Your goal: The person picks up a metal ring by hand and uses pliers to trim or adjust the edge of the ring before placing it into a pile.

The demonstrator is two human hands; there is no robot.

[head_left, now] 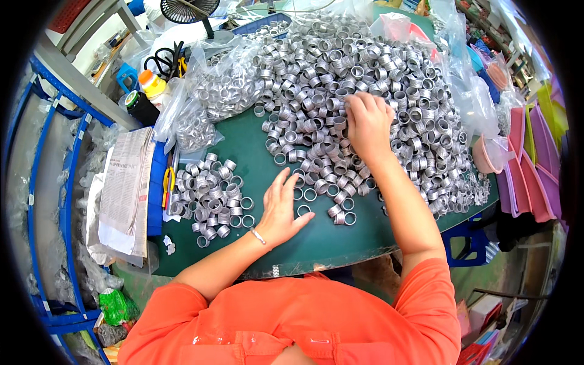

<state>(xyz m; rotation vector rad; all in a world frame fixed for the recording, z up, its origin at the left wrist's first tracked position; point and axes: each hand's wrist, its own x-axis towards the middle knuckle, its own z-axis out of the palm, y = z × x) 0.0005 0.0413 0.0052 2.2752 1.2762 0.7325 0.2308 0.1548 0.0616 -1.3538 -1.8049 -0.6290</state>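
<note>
We look down on a green counter strewn with grey metal rings, where hand-sorting appears to be the step in progress.

Nearest us, beyond an orange shirt, the left hand has its grip released, fingers spread, with a few stray rings just beyond the fingertips and one by the thumb; we cannot tell whether it touches them. To its left lies a small heap. Farther off, the right hand curls over the large pile; its fingertips are partly hidden, so we cannot tell if its grip holds a ring. We judge that the next move calls for separating rings from that pile with the right fingers. Behind sit clear bags of similar pieces and a fan.
</note>
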